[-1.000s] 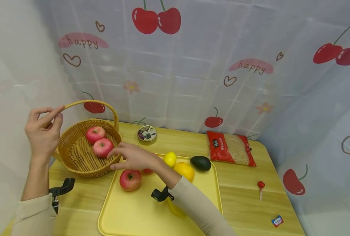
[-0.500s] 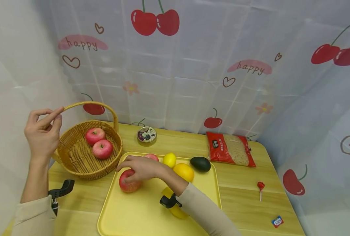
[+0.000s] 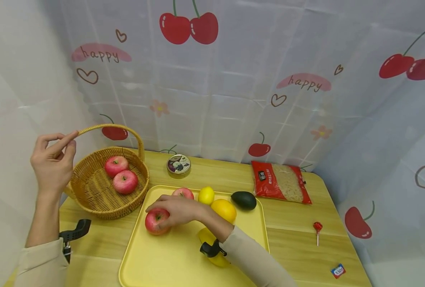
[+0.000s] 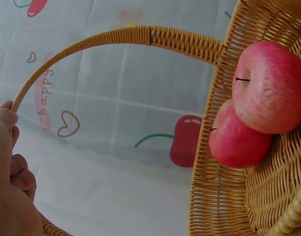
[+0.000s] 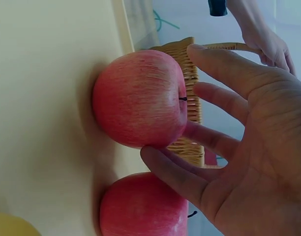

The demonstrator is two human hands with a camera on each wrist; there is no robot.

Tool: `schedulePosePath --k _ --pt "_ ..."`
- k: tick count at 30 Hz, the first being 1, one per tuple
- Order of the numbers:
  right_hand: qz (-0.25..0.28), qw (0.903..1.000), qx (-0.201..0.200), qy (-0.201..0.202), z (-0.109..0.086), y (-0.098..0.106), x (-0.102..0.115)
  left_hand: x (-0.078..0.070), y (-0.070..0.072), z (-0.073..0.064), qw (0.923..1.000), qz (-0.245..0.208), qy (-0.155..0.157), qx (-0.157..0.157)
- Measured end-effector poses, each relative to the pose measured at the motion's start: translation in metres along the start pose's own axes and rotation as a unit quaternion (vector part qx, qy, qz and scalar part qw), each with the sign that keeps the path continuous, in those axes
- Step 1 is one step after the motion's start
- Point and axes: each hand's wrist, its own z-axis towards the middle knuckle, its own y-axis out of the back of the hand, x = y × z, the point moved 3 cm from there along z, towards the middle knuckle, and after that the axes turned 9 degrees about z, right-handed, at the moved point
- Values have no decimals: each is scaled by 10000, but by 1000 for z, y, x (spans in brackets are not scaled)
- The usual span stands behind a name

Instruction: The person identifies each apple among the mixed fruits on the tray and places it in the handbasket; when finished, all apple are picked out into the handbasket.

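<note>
My left hand (image 3: 54,161) pinches the top of the handle of a wicker basket (image 3: 99,197). Two red apples (image 4: 271,87) lie inside that basket, touching each other. Over the yellow tray (image 3: 155,261), my right hand (image 3: 181,209) is spread around another red apple (image 3: 155,224) at the tray's left side. In the right wrist view its fingers are loosely bent beside this apple (image 5: 138,101), and the thumb stands off its surface. Behind it on the tray sits one more apple (image 3: 184,193), partly covered by the right hand in the head view.
The tray also holds a lemon (image 3: 206,195), an orange (image 3: 224,210), a dark green avocado (image 3: 244,200) and yellow fruit (image 3: 206,236) partly hidden by the right arm. Around it are a round tin (image 3: 179,165), a red packet (image 3: 280,181), a lollipop (image 3: 318,227) and a small wrapped candy (image 3: 338,271).
My right hand has moved from the basket's rim rightward and down to the front apple on the tray. The left hand keeps its hold on the basket handle.
</note>
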Motion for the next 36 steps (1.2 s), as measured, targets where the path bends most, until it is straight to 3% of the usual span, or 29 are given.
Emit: schedulePosePath --k 16,36 --pt "-217 9994 283 -6 7 -18 -3 -4 0 -2 10000 55 42 4" --pt "-343 9991 237 -22 10 -23 -1 -2 0 -1 10000 50 3 3"
